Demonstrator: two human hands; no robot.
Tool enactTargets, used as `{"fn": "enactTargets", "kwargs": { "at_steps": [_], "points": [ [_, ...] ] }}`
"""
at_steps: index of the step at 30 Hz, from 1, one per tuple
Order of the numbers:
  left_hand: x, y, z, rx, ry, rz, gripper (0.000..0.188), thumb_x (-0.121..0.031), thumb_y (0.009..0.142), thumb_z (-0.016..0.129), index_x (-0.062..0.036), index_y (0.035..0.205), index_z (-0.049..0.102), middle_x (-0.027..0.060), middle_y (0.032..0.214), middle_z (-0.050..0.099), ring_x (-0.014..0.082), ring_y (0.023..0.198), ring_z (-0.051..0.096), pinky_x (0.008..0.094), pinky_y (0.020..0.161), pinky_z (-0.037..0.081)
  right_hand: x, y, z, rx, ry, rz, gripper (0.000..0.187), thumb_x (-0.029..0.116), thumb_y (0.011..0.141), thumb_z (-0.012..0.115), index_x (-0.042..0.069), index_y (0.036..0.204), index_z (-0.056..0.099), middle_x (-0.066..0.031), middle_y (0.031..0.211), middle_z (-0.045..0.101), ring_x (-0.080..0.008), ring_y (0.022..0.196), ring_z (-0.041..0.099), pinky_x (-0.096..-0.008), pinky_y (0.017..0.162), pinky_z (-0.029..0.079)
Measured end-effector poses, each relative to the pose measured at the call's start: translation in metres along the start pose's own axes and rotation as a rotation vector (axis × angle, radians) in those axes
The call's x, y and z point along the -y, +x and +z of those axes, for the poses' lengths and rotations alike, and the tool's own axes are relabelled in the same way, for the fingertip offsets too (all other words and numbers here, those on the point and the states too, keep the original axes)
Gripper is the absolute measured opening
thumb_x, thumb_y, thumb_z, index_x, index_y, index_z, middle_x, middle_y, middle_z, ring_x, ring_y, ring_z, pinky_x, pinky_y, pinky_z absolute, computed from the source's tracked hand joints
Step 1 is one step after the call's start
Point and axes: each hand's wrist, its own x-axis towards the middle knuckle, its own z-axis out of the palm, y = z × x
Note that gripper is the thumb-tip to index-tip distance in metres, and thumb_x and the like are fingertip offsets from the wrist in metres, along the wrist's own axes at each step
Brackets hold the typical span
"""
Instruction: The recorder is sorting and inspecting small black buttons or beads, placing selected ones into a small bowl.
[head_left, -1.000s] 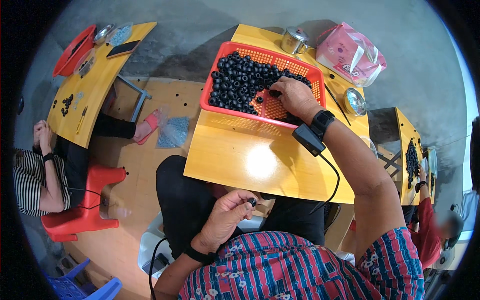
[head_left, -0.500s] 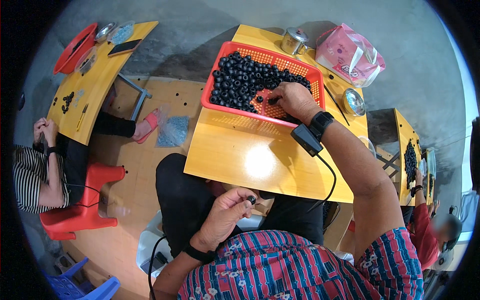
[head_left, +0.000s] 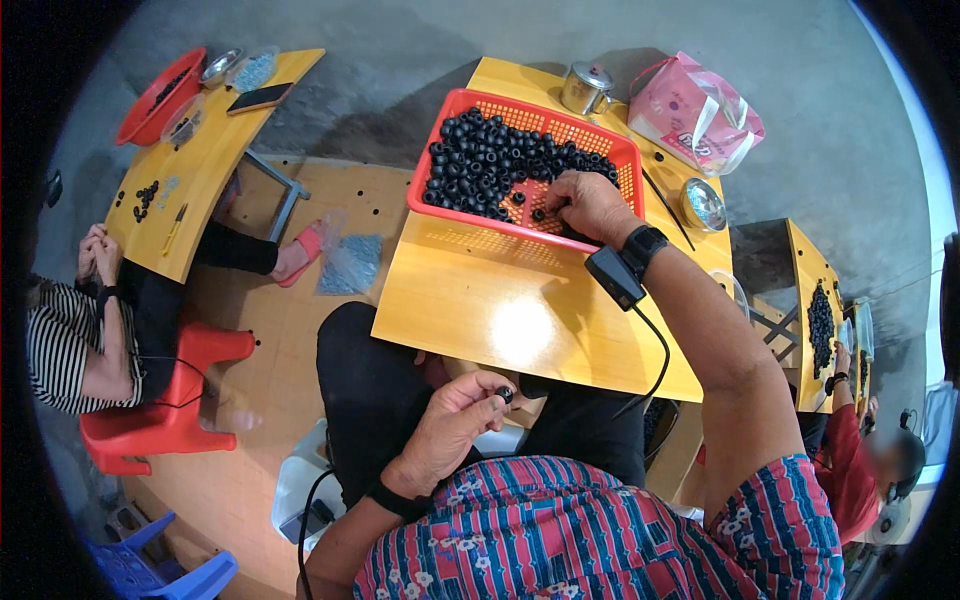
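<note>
A red plastic basket (head_left: 425,207) holds a heap of small black round hollow pieces (head_left: 470,160) and stands on my yellow table (head_left: 450,300). My right hand (head_left: 595,207) reaches over its near right side. The fingertips are bent together among the pieces, and whatever they grip is hidden beneath them. Over my lap, just off the table's near edge, my left hand (head_left: 455,425) pinches one small black hollow piece (head_left: 505,394) between thumb and forefinger. A black band is round each wrist; a small dark box with a cable hangs at the right one.
Behind the basket stand a metal lidded cup (head_left: 587,90) and a pink bag (head_left: 695,115). To its right are a dark stick (head_left: 667,207) and a metal bowl (head_left: 703,205). People sit at tables left and right. A bag of bluish bits (head_left: 350,265) lies on the floor.
My right hand has shifted slightly within the basket, and a black piece beside its fingers now shows more plainly. The left hand still holds its piece, nearly unmoved.
</note>
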Motion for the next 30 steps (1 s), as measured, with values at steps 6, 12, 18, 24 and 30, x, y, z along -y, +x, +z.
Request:
{"fn": "enactTargets", "kwargs": {
  "at_steps": [6,12,18,24,30],
  "points": [
    [0.003,-0.003,0.003,0.0,-0.016,0.006,0.015,-0.009,0.09,0.056,-0.003,0.104,0.057,0.0019,0.087,0.056,0.008,0.074,0.05,0.022,0.069,0.044,0.005,-0.001,-0.005,-0.113,-0.066,0.045,0.02,-0.001,0.066,0.062,0.005,0.085,0.066,-0.0092,0.085,0.062,-0.0265,0.084,0.061,-0.034,0.075,0.05],
    [0.002,-0.003,0.005,-0.01,0.007,0.001,0.016,-0.012,0.09,0.058,-0.0036,0.103,0.056,0.0013,0.082,0.053,0.0099,0.073,0.049,0.0249,0.068,0.044,0.004,0.002,-0.006,-0.074,-0.112,-0.034,0.02,0.006,0.071,0.055,0.007,0.087,0.068,-0.0145,0.091,0.062,-0.0331,0.09,0.06,-0.0397,0.08,0.048],
    [-0.002,-0.002,0.007,-0.023,0.025,-0.01,0.016,-0.012,0.09,0.058,-0.0041,0.103,0.056,0.001,0.083,0.053,0.0095,0.073,0.049,0.0245,0.069,0.043,0.008,0.012,0.0,0.055,-0.253,0.037,0.022,0.007,0.072,0.056,0.008,0.09,0.068,-0.0157,0.089,0.065,-0.0336,0.089,0.061,-0.0413,0.078,0.049],
    [-0.003,-0.002,0.005,-0.025,0.035,-0.004,0.014,-0.01,0.09,0.056,-0.0043,0.103,0.056,0.001,0.084,0.054,0.0094,0.073,0.049,0.0243,0.069,0.044,0.012,0.014,-0.002,0.078,-0.211,0.033,0.023,0.006,0.07,0.055,0.009,0.089,0.068,-0.0165,0.087,0.065,-0.0341,0.087,0.062,-0.0414,0.077,0.049],
    [0.0,-0.005,0.006,-0.016,0.053,-0.002,0.014,-0.009,0.091,0.054,-0.0045,0.104,0.055,0.0013,0.085,0.055,0.0096,0.073,0.051,0.0239,0.069,0.044,0.005,0.006,-0.007,-0.028,-0.112,0.008,0.026,0.003,0.068,0.055,0.008,0.091,0.068,-0.0167,0.086,0.065,-0.0329,0.085,0.062,-0.0393,0.076,0.05]
  ]
}}
